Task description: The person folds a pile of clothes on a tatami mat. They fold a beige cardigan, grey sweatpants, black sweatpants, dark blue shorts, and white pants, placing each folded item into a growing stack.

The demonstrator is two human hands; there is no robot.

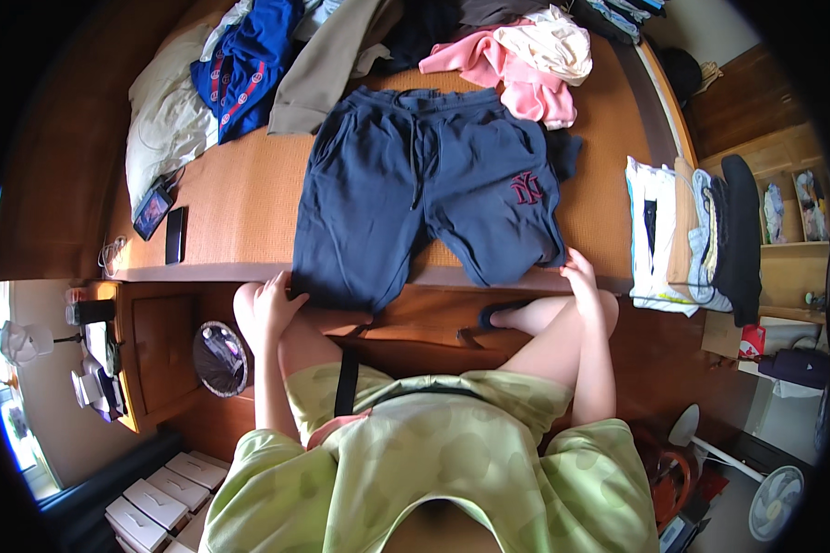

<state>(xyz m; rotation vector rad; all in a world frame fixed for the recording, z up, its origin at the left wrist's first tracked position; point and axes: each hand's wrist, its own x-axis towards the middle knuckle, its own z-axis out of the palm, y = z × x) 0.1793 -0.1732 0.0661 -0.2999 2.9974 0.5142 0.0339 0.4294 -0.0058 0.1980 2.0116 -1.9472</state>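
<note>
Navy sweat shorts (366, 193) with a drawstring lie spread on the woven mat of a bed, waistband at the far side. A red-outlined monogram is on their right-hand leg. That leg lies partly ruffled, while the left-hand leg hangs over the bed's near edge. At the left-hand hem's outer corner, my left hand (271, 307) has its thumb over the cloth, and its wrist is by my knee. My right hand (582, 280) pinches the outer corner of the other hem, just above my other knee. The fingertips behind the cloth are hidden.
A pink garment (539, 104), a taupe garment (311, 83) and a blue garment (238, 76) are heaped at the back. Folded clothes (678, 235) are stacked at the right. A phone (175, 235) lies left. A waste bin (221, 359) and a white fan (775, 503) stand on the floor.
</note>
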